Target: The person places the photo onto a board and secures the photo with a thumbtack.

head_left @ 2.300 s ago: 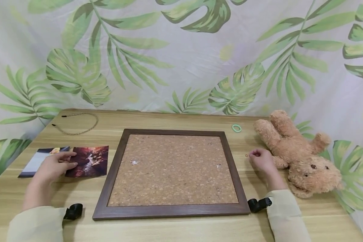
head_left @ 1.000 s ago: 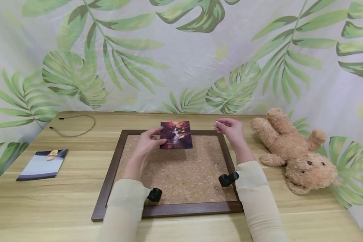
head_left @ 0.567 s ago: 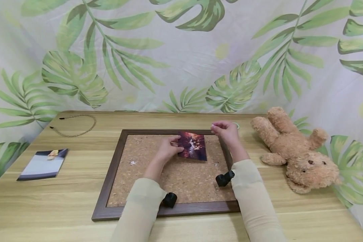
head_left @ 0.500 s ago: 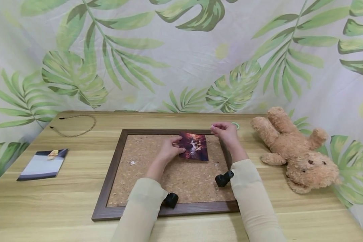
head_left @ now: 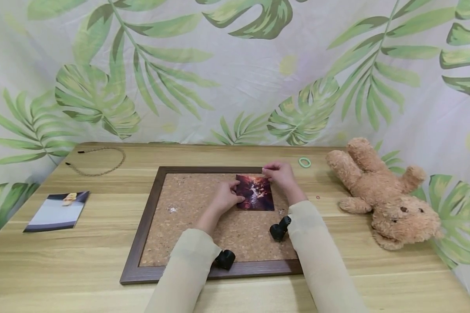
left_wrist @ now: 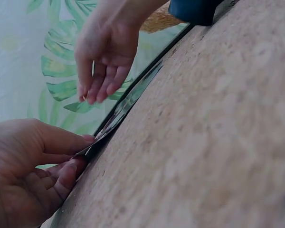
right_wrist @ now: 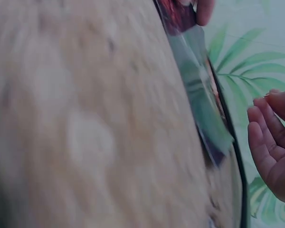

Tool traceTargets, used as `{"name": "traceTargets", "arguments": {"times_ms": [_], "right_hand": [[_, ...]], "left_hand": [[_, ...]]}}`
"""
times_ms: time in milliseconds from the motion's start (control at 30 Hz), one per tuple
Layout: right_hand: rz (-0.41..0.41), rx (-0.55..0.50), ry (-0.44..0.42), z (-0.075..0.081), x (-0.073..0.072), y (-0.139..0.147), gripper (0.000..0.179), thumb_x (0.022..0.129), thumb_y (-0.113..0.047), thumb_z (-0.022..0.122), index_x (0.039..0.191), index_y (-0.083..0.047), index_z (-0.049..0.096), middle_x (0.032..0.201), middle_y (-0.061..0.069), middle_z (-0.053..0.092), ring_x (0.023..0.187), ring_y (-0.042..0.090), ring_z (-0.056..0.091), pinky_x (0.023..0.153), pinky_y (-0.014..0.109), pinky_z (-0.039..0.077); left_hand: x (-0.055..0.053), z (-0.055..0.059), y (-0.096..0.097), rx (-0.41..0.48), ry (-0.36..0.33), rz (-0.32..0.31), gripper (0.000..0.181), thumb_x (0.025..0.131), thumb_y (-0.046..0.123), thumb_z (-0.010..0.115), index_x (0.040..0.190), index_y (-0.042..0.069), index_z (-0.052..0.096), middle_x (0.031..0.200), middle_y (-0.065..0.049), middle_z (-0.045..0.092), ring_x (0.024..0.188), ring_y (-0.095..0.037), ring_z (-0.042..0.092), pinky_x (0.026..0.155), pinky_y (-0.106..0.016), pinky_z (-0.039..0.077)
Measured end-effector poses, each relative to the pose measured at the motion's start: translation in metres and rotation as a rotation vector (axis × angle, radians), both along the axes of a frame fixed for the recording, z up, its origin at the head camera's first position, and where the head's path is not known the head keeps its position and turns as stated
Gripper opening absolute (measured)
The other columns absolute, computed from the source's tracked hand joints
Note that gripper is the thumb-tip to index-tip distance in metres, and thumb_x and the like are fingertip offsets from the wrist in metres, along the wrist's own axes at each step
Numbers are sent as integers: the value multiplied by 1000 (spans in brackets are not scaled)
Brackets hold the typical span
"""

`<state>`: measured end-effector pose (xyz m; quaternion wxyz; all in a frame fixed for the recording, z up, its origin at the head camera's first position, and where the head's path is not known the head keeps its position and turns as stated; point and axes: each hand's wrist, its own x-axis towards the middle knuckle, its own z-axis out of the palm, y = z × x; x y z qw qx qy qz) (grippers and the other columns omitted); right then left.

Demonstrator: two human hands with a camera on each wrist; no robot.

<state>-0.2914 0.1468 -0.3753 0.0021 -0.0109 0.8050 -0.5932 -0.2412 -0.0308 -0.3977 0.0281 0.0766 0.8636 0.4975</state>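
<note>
My left hand (head_left: 224,196) pinches the left edge of a dark red photo (head_left: 255,193) between thumb and fingers. The photo is over the upper right part of a cork board (head_left: 196,234) with a dark brown frame. In the left wrist view, its held edge is lifted off the cork. Near the photo's upper right corner, my right hand (head_left: 281,177) pinches a tiny pin-like thing (left_wrist: 84,98), mostly hidden by the fingertips. That hand is apart from the photo in the left wrist view.
Another photo (head_left: 56,213) lies on the table's left side, below a braided cord (head_left: 102,173). A green ring (head_left: 304,162) and a tiny reddish thing (head_left: 318,197) lie right of the board. A teddy bear (head_left: 384,191) lies at the far right.
My left hand has carried the photo from the left side of the table to the board's upper right. My right hand has come from beside the bear towards the photo's upper corner.
</note>
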Motion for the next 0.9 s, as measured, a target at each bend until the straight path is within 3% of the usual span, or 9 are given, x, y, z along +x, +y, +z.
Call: {"name": "traceTargets", "arguments": {"times_ms": [167, 300, 533, 633, 700, 800, 900], "right_hand": [[14, 27, -52, -9, -3, -10, 19, 82, -4, 58, 96, 8, 61, 83, 16, 61, 74, 24, 58, 65, 31, 48], [-16, 86, -13, -22, -4, -13, 16, 79, -7, 61, 90, 5, 65, 79, 13, 61, 69, 20, 56, 61, 27, 45], [-76, 203, 78, -35, -4, -13, 13, 77, -11, 65, 84, 0, 68, 84, 9, 63, 82, 20, 54, 71, 29, 40], [-67, 254, 106, -36, -4, -13, 13, 77, -12, 65, 83, -1, 69, 84, 9, 63, 82, 21, 54, 71, 32, 40], [-62, 293, 124, -36, -4, -12, 13, 77, -12, 65, 83, -2, 69, 83, 9, 64, 80, 21, 55, 69, 32, 41], [-63, 334, 137, -36, -4, -12, 12, 76, -12, 65, 83, -3, 69, 82, 8, 64, 79, 21, 55, 68, 31, 41], [-62, 356, 138, -35, -3, -13, 11, 77, -12, 65, 81, -3, 69, 82, 8, 64, 79, 21, 55, 68, 32, 41]], "left_hand": [[0, 1, -1, -49, 60, -22, 52, 67, 2, 70, 114, -9, 51, 78, -10, 53, 64, -15, 49, 58, -26, 41], [2, 3, -1, -130, 76, -34, 53, 67, 7, 71, 114, -7, 51, 74, -6, 51, 65, -16, 46, 61, -28, 40], [4, 5, 0, -276, 76, -54, 56, 70, 17, 70, 118, -4, 51, 70, -4, 49, 63, -17, 46, 58, -29, 38], [7, 6, 1, -419, 125, -61, 55, 72, 26, 68, 118, -1, 52, 88, -10, 54, 80, -23, 50, 69, -34, 41], [8, 6, 0, -530, 162, -79, 55, 74, 34, 65, 119, 4, 52, 106, -15, 51, 97, -29, 46, 80, -40, 37], [9, 4, -1, -642, 191, -130, 57, 78, 43, 58, 124, 11, 49, 130, -15, 34, 117, -34, 28, 90, -49, 23], [9, 3, -1, -650, 147, -179, 59, 80, 47, 52, 130, 16, 42, 139, -12, 21, 125, -33, 12, 94, -53, 11]]}}
